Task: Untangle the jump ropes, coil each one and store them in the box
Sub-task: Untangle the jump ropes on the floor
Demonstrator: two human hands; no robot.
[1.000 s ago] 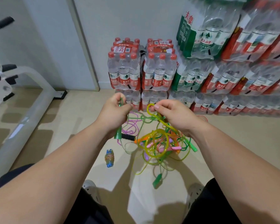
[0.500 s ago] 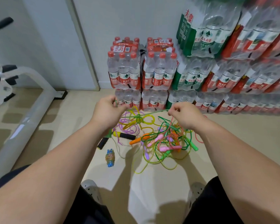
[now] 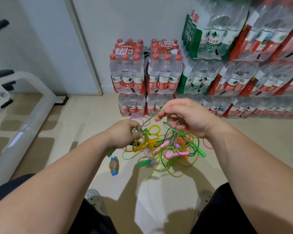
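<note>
Indoors, left hand [image 3: 123, 135], right hand [image 3: 189, 119] pinch green rope [image 3: 150, 117] over tangle [image 3: 167, 150]; beige floor [image 3: 91, 119], water-bottle packs [image 3: 162, 71] along wall [image 3: 125, 17].

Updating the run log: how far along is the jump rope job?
Done, apparently: one small coiled bundle with blue ends lies apart on the beige floor. In hand: the left hand grips and the right hand pinches a thin green cord stretched between them. Left: the multicoloured tangle of plastic jump ropes is knotted; no box in view.

floor [image 3: 91, 112]: beige | tangled jump ropes [image 3: 167, 149]: middle | small blue bundle [image 3: 113, 165]: just left | bottled-water packs [image 3: 132, 105]: at wall
</note>
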